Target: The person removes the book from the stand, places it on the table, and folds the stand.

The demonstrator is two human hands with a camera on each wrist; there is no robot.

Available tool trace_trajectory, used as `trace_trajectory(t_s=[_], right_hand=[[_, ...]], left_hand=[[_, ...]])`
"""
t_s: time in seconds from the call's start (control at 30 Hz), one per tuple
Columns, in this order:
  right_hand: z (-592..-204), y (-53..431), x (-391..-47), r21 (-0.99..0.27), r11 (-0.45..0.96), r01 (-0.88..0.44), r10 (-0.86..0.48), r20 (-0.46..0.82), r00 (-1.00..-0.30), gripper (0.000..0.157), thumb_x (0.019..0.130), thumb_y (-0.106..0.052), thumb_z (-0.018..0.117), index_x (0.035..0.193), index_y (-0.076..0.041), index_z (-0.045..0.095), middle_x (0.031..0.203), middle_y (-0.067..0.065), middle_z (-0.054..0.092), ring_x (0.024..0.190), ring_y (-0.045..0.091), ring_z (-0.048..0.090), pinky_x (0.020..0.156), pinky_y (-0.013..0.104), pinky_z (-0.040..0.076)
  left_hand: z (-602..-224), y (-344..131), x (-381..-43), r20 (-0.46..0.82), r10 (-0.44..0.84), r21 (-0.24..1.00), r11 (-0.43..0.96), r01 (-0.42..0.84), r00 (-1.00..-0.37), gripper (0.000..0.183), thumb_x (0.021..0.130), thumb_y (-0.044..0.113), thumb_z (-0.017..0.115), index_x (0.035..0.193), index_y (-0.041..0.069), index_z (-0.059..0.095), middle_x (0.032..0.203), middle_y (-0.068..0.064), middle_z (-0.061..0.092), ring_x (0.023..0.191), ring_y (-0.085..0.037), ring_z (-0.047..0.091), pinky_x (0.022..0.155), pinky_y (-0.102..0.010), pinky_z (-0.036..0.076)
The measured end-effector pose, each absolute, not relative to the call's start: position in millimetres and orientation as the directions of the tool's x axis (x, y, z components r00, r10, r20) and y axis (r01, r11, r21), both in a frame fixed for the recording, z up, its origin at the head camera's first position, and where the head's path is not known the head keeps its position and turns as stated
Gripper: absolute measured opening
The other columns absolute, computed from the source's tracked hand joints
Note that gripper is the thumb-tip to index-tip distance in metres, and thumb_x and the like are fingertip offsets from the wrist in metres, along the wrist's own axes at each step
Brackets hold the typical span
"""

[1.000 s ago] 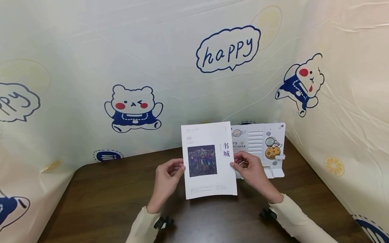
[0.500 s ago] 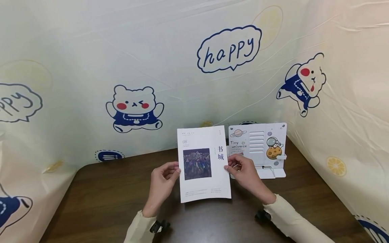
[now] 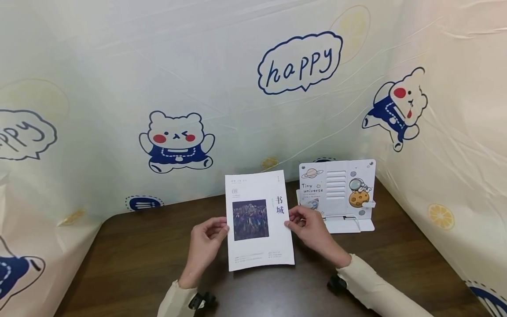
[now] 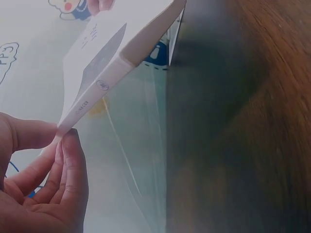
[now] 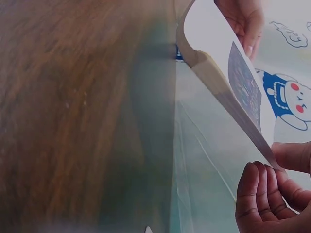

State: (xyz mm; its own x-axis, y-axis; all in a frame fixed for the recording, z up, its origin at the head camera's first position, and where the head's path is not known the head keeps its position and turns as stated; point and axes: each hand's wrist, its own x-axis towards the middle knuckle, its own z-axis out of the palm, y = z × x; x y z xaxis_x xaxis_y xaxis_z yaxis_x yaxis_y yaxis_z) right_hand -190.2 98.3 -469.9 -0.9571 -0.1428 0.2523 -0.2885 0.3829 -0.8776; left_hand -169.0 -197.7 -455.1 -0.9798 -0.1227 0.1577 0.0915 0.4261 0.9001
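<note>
A white paperback book [image 3: 259, 253] with a dark picture on its cover is held up in front of the person, cover facing the head camera. The left hand [image 3: 207, 241] pinches its left edge between thumb and fingers. On the opposite edge the right hand [image 3: 310, 229] pinches it the same way. In the left wrist view the book's spine [image 4: 92, 97] runs up from the left hand's fingertips. The right wrist view shows the page edges [image 5: 228, 99] rising from the right hand's pinch, above the table.
A white metal bookstand [image 3: 336, 185] printed with "Tiny universe" and an astronaut stands at the back right of the dark wooden table [image 3: 142, 255]. A patterned cloth [image 3: 237, 105] with bears hangs behind the table and along both sides.
Both hands have carried the book left and a little lower, away from in front of the bookstand, whose left part now shows. The pinch on both edges is unchanged.
</note>
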Motion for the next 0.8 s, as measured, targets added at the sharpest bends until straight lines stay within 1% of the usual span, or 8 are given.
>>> trace_trajectory(t_s=[0.23, 0.47, 0.8], right_hand=[[-477.1, 93.7, -192.3, -0.877, 0.386, -0.286, -0.163, 0.241, -0.957, 0.015, 0.087, 0.001, 0.079, 0.100, -0.004, 0.073, 0.087, 0.007, 0.071, 0.076, 0.012, 0.063, 0.067, 0.021, 0.056], [-482.0, 88.8, -194.7, -0.875, 0.389, -0.289, -0.181, 0.235, -0.955, 0.014, 0.087, 0.000, 0.079, 0.099, -0.002, 0.073, 0.086, 0.008, 0.071, 0.075, 0.009, 0.062, 0.066, 0.021, 0.056], [-488.0, 82.3, -198.5, -0.862, 0.415, -0.289, -0.212, 0.217, -0.953, 0.011, 0.087, -0.001, 0.079, 0.097, -0.003, 0.074, 0.083, 0.006, 0.071, 0.071, 0.008, 0.061, 0.065, 0.021, 0.054]], left_hand=[[-460.9, -204.7, -169.0, 0.124, -0.123, 0.896, 0.440, 0.058, -0.985, 0.016, 0.093, 0.001, 0.073, 0.109, 0.002, 0.078, 0.100, -0.015, 0.077, 0.080, -0.010, 0.069, 0.072, -0.016, 0.057], [-464.2, -210.7, -168.4, 0.103, -0.119, 0.888, 0.458, 0.038, -0.987, 0.017, 0.093, 0.002, 0.073, 0.110, 0.002, 0.077, 0.101, -0.015, 0.077, 0.081, -0.012, 0.070, 0.072, -0.016, 0.057], [-471.0, -217.8, -169.7, 0.069, -0.129, 0.880, 0.475, 0.000, -0.989, 0.017, 0.093, 0.003, 0.074, 0.109, 0.002, 0.078, 0.103, -0.016, 0.078, 0.082, -0.013, 0.072, 0.072, -0.015, 0.057]])
